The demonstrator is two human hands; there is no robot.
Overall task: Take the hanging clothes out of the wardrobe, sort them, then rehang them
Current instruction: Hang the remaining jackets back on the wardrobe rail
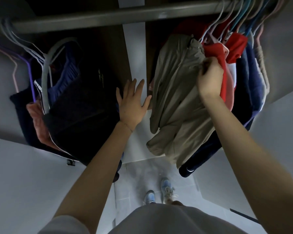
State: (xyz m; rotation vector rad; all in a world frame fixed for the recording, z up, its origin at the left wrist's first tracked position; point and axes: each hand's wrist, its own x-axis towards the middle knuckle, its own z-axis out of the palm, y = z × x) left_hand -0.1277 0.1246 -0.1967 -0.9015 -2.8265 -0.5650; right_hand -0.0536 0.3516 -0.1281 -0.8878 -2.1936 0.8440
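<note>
matt khaki cloth garment (176,98), smooth grey metal rail (108,16), smooth plastic hangers (46,78), dark wood panel (112,48)

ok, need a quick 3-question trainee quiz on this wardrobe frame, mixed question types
1. True or false: the left hand grips a hanger.
2. The right hand has its grip on fabric at the top of a garment of which colour? A black, B khaki, C navy.
3. Fill in: the hangers hook over a grey ___ along the top of the wardrobe.
Key: 1 false, its fingers are spread and hold nothing. 2 B, the khaki garment. 3 rail.
</note>
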